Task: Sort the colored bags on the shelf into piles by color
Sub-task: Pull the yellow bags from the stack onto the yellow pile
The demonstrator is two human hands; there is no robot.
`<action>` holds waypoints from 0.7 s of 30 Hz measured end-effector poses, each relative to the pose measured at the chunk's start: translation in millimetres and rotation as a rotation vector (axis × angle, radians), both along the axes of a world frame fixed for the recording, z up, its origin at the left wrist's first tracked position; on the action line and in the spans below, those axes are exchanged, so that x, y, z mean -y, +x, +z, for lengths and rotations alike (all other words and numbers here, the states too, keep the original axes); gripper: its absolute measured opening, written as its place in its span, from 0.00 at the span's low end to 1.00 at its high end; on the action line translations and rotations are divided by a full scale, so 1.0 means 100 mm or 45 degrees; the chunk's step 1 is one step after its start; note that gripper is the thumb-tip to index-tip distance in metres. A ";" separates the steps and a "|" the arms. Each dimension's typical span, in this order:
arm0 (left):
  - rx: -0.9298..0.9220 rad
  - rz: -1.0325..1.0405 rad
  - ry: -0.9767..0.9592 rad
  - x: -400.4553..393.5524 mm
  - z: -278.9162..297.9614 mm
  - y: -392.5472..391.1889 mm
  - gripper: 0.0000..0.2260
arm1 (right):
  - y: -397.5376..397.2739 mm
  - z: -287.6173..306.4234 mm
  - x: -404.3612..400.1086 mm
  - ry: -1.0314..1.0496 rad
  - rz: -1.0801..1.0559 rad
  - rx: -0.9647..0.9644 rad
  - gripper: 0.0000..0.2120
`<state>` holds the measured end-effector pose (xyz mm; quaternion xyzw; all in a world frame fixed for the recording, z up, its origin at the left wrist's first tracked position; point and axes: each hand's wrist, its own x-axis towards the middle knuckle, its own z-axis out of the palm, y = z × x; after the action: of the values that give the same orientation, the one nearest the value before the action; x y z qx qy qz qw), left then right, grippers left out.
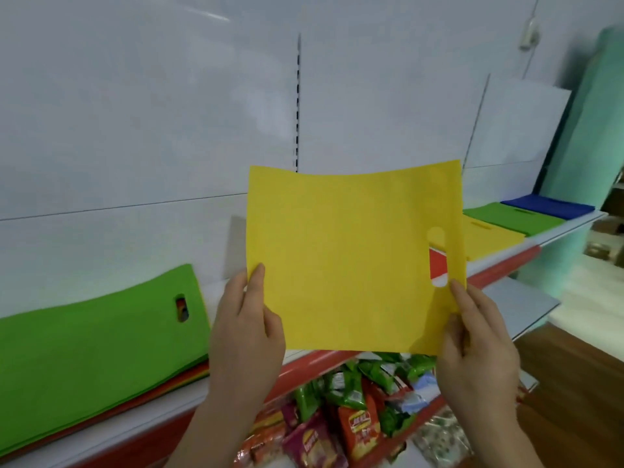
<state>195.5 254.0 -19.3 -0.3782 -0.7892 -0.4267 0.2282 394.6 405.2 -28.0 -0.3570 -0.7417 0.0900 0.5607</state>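
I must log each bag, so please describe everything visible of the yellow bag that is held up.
The yellow bag is a flat, plain sheet-like bag, seemingly non-woven fabric, with an oval handle cut-out near its right edge. It is held upright before the white shelf back. The left hand pinches its lower left edge, the right hand its lower right corner.

White back panels (135, 113) rise behind the shelf, split by a slotted upright (297, 96). A loose white board (516, 119) leans at the right end. Beyond it stands a mint-green wall (594, 113), with brown wooden floor (580, 376) below.
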 end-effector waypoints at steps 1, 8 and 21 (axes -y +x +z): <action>-0.001 -0.011 -0.001 -0.12 0.00 0.09 0.24 | 0.13 0.00 -0.11 -0.027 -0.007 -0.003 0.21; -0.011 -0.121 0.014 -1.12 -0.02 0.88 0.25 | 1.09 -0.02 -0.84 -0.092 -0.116 -0.009 0.21; -0.073 -0.389 -0.021 -2.69 -0.19 1.82 0.25 | 2.24 -0.26 -2.05 -0.128 -0.376 0.035 0.22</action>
<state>377.7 522.6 -38.0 -0.5076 -0.7191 -0.4391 0.1800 618.9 610.2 -54.2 -0.4910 -0.6832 0.0385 0.5391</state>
